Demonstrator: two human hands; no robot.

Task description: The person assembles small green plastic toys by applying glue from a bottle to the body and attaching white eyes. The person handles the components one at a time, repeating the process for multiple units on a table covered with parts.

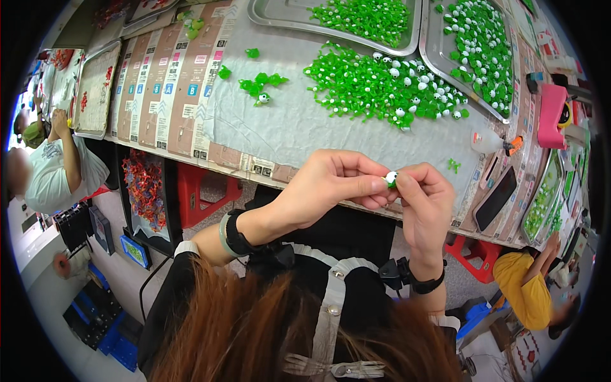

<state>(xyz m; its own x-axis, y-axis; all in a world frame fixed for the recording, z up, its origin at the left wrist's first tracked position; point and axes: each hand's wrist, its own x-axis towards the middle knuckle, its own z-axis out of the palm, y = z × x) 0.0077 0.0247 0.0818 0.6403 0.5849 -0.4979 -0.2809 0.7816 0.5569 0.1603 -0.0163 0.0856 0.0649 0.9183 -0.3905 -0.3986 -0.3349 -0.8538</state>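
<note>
Small green-and-white piece (391, 181) partly hidden by fingers of left hand (334, 183) and right hand (425, 194); lower shape unclear. 2 metal trays, middle tray (286, 14) and right tray (434, 48), cut off by top edge. Long hair (248, 331), cut off at bottom, covers part of black clothes (369, 286). White-shirted co-worker (73, 172): head blurred. Red bits (108, 76) too small to tell.

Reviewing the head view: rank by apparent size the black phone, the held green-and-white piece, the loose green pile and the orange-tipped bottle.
Largest to smallest:
1. Loose green pile
2. Black phone
3. Orange-tipped bottle
4. Held green-and-white piece, smallest though raised nearer the camera
</note>
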